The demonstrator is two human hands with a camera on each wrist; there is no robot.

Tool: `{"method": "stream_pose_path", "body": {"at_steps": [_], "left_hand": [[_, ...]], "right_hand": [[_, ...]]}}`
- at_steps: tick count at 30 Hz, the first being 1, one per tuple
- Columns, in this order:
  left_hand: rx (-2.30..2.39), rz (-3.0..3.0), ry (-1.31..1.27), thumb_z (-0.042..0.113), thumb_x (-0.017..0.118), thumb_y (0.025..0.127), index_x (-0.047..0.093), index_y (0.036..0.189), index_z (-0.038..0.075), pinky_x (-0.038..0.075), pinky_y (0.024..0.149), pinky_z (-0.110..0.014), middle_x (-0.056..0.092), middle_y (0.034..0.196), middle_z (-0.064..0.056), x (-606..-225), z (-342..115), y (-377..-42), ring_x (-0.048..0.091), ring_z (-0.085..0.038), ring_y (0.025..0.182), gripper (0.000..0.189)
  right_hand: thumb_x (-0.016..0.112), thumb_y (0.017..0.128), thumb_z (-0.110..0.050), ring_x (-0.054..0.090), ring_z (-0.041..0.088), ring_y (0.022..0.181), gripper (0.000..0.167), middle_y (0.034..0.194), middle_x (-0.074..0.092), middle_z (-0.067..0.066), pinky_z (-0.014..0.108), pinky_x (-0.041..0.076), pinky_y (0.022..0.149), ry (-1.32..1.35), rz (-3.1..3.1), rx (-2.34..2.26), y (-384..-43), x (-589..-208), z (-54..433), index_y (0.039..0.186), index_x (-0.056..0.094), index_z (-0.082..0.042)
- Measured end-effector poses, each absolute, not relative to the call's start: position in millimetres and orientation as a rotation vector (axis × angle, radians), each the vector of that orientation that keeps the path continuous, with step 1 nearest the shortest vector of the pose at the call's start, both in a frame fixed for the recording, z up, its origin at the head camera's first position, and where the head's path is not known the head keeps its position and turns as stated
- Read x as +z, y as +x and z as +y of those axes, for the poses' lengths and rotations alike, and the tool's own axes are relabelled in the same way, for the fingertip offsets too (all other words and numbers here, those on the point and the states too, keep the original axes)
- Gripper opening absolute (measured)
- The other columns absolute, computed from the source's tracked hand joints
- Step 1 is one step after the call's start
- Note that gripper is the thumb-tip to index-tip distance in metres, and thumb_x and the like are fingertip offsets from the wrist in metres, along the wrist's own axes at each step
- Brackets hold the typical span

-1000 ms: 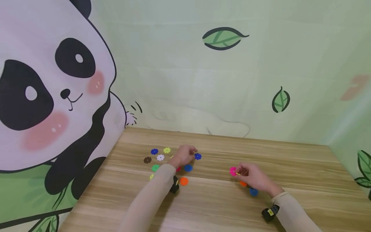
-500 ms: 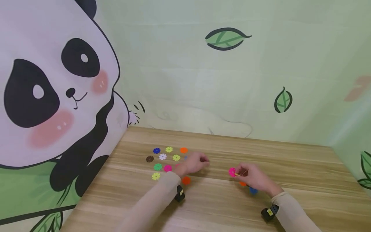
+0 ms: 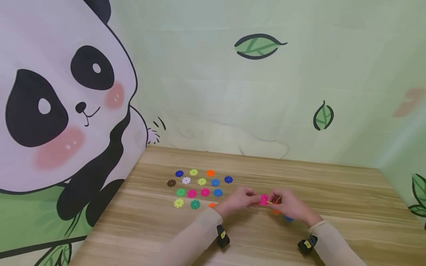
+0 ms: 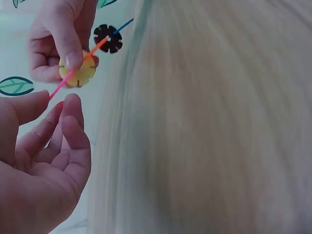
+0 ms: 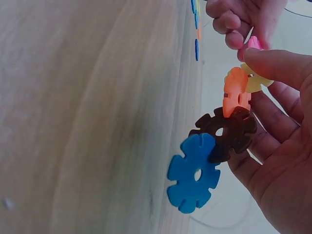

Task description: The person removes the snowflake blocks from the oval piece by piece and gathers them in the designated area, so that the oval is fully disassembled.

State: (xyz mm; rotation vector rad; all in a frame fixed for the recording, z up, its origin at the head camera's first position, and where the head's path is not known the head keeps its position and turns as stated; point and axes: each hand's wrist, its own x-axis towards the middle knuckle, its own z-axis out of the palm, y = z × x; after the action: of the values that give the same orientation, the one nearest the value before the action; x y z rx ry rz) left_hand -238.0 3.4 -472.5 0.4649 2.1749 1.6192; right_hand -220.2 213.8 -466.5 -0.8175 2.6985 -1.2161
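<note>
In the head view my right hand [image 3: 287, 203] holds a joined chain of notched flower-shaped plastic discs above the table. The right wrist view shows its thumb on the yellow disc [image 5: 258, 83]. From there hang an orange disc [image 5: 236, 90], a brown disc [image 5: 226, 134] and a blue disc [image 5: 194, 173]. A pink disc [image 3: 264, 200] sits at the chain's other end, facing my left hand [image 3: 240, 200]. The left thumb and fingertips pinch the pink disc's edge, which appears edge-on in the left wrist view. Part of the yellow disc lies hidden behind the right thumb.
Several loose discs lie in rough rows on the wooden table [image 3: 159, 229], left of the hands. Among them are a dark blue disc [image 3: 228, 179], a white disc [image 3: 186, 180] and a green disc [image 3: 195, 204]. A printed cloth wall [image 3: 206, 92] stands behind.
My left hand has moved right and nearer, from beside the dark blue disc to the pink disc. The right hand has stayed nearly in place with the chain.
</note>
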Motion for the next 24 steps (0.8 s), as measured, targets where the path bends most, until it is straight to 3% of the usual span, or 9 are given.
{"method": "stream_pose_path", "body": {"at_steps": [15, 24], "left_hand": [[1.68, 2.123, 0.387, 0.011, 0.061, 0.092, 0.068, 0.093, 0.0, 0.05, 0.064, -0.024, 0.065, 0.075, -0.002, -477.6, 1.5, -238.9, 0.058, -0.01, 0.067, 0.014], [1.643, 2.131, 0.389, 0.014, 0.069, 0.087, 0.067, 0.089, 0.002, 0.046, 0.06, -0.024, 0.063, 0.074, 0.0, -476.6, 5.6, -234.5, 0.054, -0.009, 0.065, 0.012]], "right_hand": [[0.072, 0.083, -0.011, 0.054, 0.01, 0.066, 0.007, 0.078, 0.061, -0.003, 0.025, 0.046, 0.056, -0.774, 2.703, -1.177, -218.6, -464.2, 208.8, 0.084, 0.064, -0.011], [0.071, 0.084, -0.012, 0.055, 0.012, 0.071, 0.005, 0.082, 0.063, -0.005, 0.026, 0.048, 0.061, -0.782, 2.738, -1.191, -217.4, -462.2, 207.0, 0.085, 0.066, -0.014]]}}
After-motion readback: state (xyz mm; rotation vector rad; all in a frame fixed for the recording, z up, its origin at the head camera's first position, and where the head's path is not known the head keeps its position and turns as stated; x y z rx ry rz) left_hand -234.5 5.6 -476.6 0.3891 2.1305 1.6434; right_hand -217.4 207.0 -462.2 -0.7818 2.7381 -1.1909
